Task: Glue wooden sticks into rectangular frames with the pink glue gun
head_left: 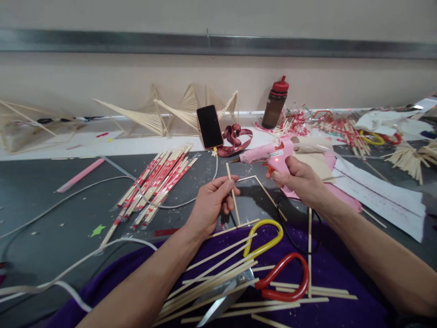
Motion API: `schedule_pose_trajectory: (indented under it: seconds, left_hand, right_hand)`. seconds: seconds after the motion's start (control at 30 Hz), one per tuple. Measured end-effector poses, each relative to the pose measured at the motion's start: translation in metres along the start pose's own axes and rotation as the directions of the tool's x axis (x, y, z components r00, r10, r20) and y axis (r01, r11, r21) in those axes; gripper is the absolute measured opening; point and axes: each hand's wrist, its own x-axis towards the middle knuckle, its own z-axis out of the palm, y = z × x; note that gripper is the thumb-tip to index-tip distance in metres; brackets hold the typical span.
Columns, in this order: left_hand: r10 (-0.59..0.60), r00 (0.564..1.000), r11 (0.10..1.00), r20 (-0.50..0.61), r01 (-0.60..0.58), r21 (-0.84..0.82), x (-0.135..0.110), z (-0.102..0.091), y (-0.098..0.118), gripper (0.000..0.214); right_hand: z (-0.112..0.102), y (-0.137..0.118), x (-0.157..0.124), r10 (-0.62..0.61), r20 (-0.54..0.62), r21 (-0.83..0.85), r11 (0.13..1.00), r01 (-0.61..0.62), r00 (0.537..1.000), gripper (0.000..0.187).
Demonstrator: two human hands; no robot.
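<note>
Between the thumb and fingers of my left hand (214, 200) is a thin wooden stick (236, 208), held nearly upright. My right hand (300, 180) grips a pink hot glue gun (269, 154) by its handle, fingers at the orange trigger. A small light glows on the gun's side. Its nozzle points left, just above the stick's top end; I cannot tell if they touch. Behind my left hand, sticks form an angled frame (262, 187) on the table. Scissors with one yellow and one red handle (282, 284) lie among loose sticks (218, 273) on purple cloth (129, 282).
Packs of wrapped sticks (153, 187) and a white cable (170, 207) lie left. At the back are a phone (209, 126), a red lanyard (235, 141), a bottle (275, 104) and twisted stick structures (146, 119). Papers (382, 196) lie right; a pink glue stick (80, 175) lies far left.
</note>
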Motion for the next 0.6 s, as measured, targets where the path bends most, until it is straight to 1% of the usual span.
schedule_pose_trajectory:
  seconds: [0.2,0.37,0.6]
  left_hand:
    - [0.001,1.0,1.0,0.004,-0.001,0.009,-0.0002,0.0005,-0.0006,0.031]
    - [-0.002,1.0,1.0,0.008,0.002,0.01,0.0001,0.0004,-0.001,0.031]
    - [-0.019,1.0,1.0,-0.002,0.019,0.011,-0.0007,0.0006,-0.0009,0.032]
  right_hand:
    - [0.0014,0.0005,0.0001,-0.024,-0.015,-0.087,0.996,0.022,1.0,0.028]
    - [0.0019,0.0002,0.0004,-0.011,-0.027,-0.097,0.995,0.009,1.0,0.022]
    - [0.0019,-0.0017,0.0011,-0.02,-0.028,-0.125,0.992,0.017,0.999,0.019]
